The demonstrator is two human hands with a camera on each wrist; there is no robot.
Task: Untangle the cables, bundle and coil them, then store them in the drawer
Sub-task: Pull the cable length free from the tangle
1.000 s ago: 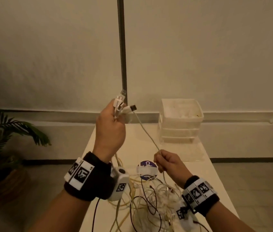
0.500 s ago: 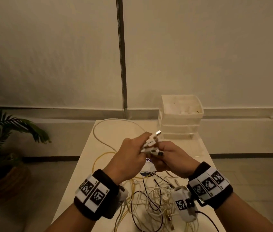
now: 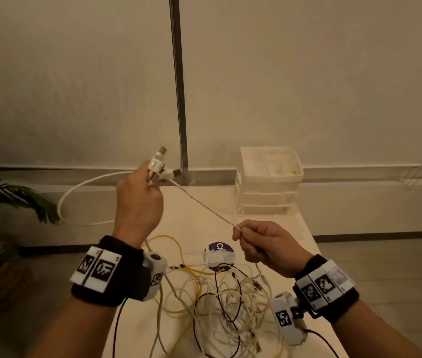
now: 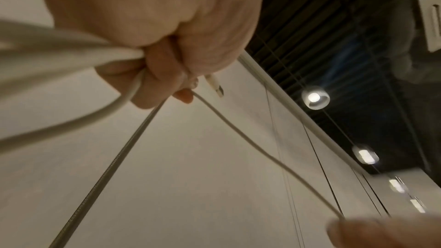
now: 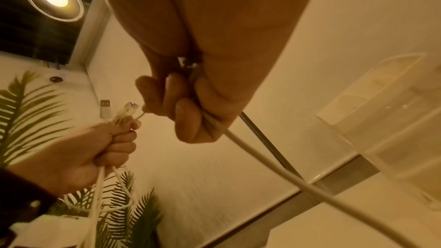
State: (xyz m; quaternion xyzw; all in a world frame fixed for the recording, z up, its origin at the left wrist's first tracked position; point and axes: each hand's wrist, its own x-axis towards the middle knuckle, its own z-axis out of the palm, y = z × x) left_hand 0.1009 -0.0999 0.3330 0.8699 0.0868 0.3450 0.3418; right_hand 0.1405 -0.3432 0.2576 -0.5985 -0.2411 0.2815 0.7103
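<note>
Two fists stretch a thin, smooth white cable point(image 3: 202, 205) taut.

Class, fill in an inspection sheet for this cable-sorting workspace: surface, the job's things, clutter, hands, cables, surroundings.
Surface: pale table, cables piled on its near part.
Job's things: white cable stretched taut between both hands; clear drawer unit at the table's far right, drawers shut.
Clutter: purple round sticker, partly taped over, on the table.
Hands: left hand raised, grips a bunch of connector ends; right hand lower, pinches the white cable.
Cables: tangled pile of white, yellow and dark leads, not yet coiled; a white loop hangs off the left edge.
Surroundings: plain wall, vertical metal pole, potted plant on the left.
</note>
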